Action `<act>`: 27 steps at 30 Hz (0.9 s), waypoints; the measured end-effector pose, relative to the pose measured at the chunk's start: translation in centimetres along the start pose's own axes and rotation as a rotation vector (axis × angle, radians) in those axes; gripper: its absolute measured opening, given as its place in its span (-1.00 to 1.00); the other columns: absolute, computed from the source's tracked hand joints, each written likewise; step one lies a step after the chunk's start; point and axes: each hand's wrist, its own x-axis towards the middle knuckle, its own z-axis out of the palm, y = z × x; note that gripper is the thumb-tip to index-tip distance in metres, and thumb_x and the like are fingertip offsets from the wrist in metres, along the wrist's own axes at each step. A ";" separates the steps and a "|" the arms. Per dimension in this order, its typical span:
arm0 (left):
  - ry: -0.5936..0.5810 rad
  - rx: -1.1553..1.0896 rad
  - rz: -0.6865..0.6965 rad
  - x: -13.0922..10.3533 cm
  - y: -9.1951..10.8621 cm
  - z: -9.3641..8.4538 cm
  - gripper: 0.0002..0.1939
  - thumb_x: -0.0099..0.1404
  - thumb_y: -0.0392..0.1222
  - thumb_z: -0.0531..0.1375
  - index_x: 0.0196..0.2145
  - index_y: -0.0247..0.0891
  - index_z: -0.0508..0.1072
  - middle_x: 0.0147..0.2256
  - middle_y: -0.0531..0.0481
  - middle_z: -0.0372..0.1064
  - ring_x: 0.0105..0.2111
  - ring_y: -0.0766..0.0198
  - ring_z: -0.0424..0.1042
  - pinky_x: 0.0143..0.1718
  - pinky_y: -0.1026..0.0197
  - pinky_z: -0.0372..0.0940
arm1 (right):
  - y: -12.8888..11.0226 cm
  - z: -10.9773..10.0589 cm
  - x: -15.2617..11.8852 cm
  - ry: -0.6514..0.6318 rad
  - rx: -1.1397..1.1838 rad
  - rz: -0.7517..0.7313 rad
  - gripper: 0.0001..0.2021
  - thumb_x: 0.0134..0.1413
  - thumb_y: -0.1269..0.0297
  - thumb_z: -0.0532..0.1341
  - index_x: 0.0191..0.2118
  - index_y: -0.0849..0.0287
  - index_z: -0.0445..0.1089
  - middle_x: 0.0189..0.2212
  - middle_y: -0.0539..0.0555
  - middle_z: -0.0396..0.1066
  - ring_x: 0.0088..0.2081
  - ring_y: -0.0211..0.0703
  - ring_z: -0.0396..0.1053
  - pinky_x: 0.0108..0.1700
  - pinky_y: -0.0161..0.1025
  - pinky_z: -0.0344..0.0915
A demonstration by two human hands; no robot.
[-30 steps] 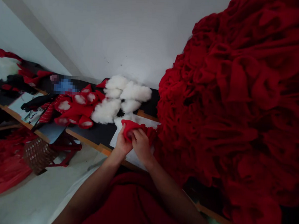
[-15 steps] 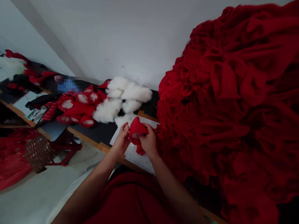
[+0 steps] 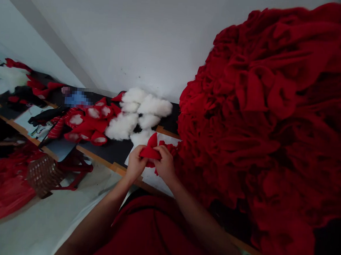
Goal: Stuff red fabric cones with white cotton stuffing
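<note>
A small pointed red fabric piece (image 3: 151,151) is stretched between my two hands above a white sheet (image 3: 162,184). My left hand (image 3: 136,162) pinches its left edge, and my right hand (image 3: 165,162) grips the right edge. The tip of the piece points away from me. White fluffy stuffing (image 3: 142,138) lies just beyond my left hand, with more clumps (image 3: 153,105) behind it. Other red fabric (image 3: 172,147) lies beside my right hand, partly hidden by it.
A tall heap of red fabric (image 3: 246,120) fills the right side. Left of the stuffing lie several stuffed red pieces (image 3: 92,122). Farther left are a red stool (image 3: 77,170), a wicker-like item (image 3: 43,173), red material (image 3: 5,190) and another person's hand (image 3: 10,142).
My left hand, apart from the red piece before, now pinches its edge. The piece has turned, its opening now facing down toward me. At the far left, another person's hand has come into view.
</note>
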 end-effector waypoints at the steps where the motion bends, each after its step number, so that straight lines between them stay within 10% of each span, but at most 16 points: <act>1: 0.029 0.050 0.013 0.2 -0.1 -0.1 -0.74 -0.09 -0.46 0.07 -0.42 -0.25 0.42 -0.48 0.07 0.32 -0.43 0.31 0.26 -0.36 0.31 0.15 | 0.2 0.0 0.1 0.043 -0.018 0.019 -0.75 -0.21 0.57 0.06 -0.36 0.17 0.34 -0.37 0.06 0.34 -0.28 -0.15 0.31 -0.19 -0.20 0.28; 5: 0.132 0.140 -0.001 1.0 -0.5 -0.4 -0.74 -0.14 -0.49 0.04 -0.48 -0.25 0.37 -0.55 0.10 0.24 -0.51 0.34 0.20 -0.43 0.32 0.08 | 0.6 -0.3 0.9 0.214 -0.059 0.072 -0.67 -0.31 0.62 -0.01 -0.35 0.19 0.32 -0.36 0.07 0.34 -0.24 -0.13 0.29 -0.15 -0.18 0.25; 15: -0.003 0.134 0.105 0.8 1.2 -0.7 -0.75 -0.11 -0.44 0.10 -0.41 -0.23 0.34 -0.40 0.03 0.25 -0.36 0.27 0.22 -0.28 0.26 0.12 | 0.1 -0.2 0.2 0.045 0.079 0.028 -0.66 -0.21 0.52 0.09 -0.20 0.17 0.29 -0.23 0.10 0.35 -0.14 -0.12 0.29 -0.06 -0.12 0.24; 21: 0.066 0.038 0.000 0.6 0.8 -0.2 -0.80 -0.07 -0.40 0.07 -0.41 -0.23 0.30 -0.51 0.12 0.22 -0.50 0.35 0.18 -0.43 0.32 0.08 | 0.8 0.2 0.2 0.098 0.380 0.321 -0.79 -0.09 0.36 0.12 -0.24 0.18 0.30 -0.30 0.06 0.38 -0.26 -0.18 0.35 -0.19 -0.21 0.31; 27: -0.027 -0.264 -0.119 0.3 1.6 -0.1 -0.76 -0.01 -0.35 0.08 -0.31 -0.27 0.32 -0.41 0.08 0.28 -0.45 0.37 0.22 -0.41 0.36 0.14 | 0.5 -0.4 0.4 0.085 0.052 0.062 -0.68 -0.28 0.59 0.03 -0.36 0.15 0.38 -0.29 0.07 0.30 -0.17 -0.14 0.28 -0.05 -0.14 0.23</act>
